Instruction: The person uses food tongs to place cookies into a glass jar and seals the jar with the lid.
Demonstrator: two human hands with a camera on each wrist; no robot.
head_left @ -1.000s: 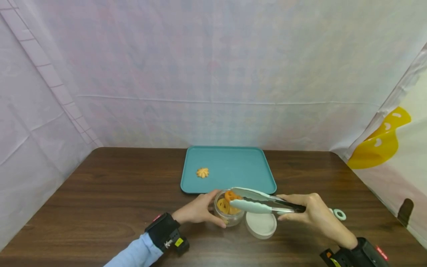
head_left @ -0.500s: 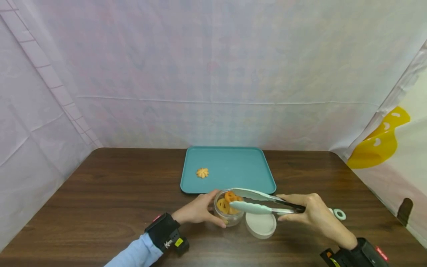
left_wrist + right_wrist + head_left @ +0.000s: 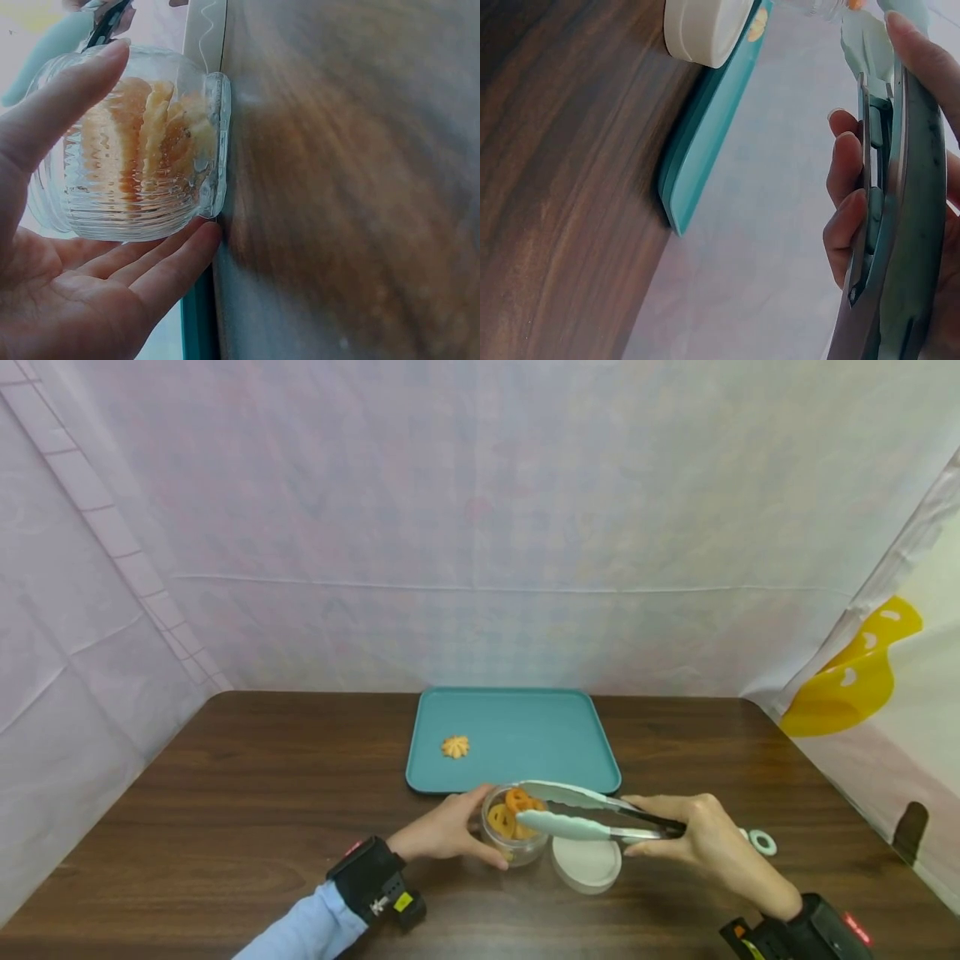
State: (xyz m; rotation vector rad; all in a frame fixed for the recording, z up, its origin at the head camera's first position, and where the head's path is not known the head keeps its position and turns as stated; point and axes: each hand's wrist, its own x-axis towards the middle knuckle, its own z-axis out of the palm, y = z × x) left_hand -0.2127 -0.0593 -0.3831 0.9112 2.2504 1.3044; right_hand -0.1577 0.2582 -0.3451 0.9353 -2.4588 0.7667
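In the head view, a ribbed clear glass jar point(image 3: 525, 857) stands on the table, with several golden ring-shaped cookies point(image 3: 501, 821) inside. My left hand point(image 3: 448, 833) holds it from the left, thumb on the near side and fingers on the far side. The left wrist view shows the fingertips low near the jar's base. My right hand point(image 3: 701, 839) grips mint-tipped metal tongs point(image 3: 573, 828). Their two tips are spread over the jar's mouth, near the cookies; whether they touch any cannot be told.
A white lid point(image 3: 587, 862) lies right of the jar, below the tongs. Behind it is a teal tray point(image 3: 532, 735) with one flower-shaped cookie point(image 3: 455, 747) on its left part. The brown wooden table point(image 3: 262, 793) ends at a pale cloth backdrop point(image 3: 480, 527).
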